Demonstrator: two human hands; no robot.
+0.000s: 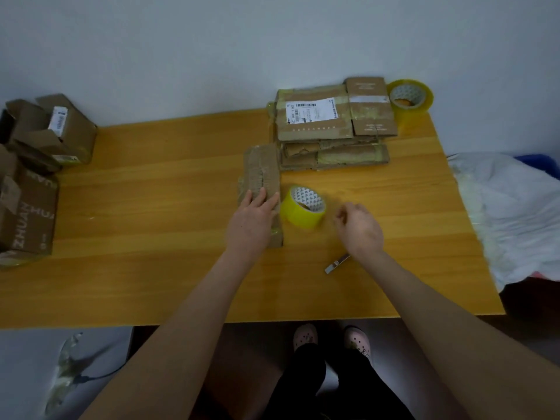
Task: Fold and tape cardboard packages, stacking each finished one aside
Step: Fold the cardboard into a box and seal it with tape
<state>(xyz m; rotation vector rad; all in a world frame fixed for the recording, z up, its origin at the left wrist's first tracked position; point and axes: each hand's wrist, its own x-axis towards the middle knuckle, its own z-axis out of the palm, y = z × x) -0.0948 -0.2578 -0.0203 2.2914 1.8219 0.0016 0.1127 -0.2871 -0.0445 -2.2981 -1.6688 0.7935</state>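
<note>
Pressing down with straight fingers, the left hand pins the folded brown cardboard package to the yellow wooden bench at centre frame, its grip flat and open. Just right sits the yellow tape roll. Beyond it the right hand curls its grip, on a tape end or on nothing I cannot tell. Taping looks in hand: next, a strip needs drawing across the seam.

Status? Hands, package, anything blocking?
Left hand flat on package. Right hand beside tape roll, fingers curled, grip unclear. Stack behind; cutter by right wrist, not blocking.
</note>
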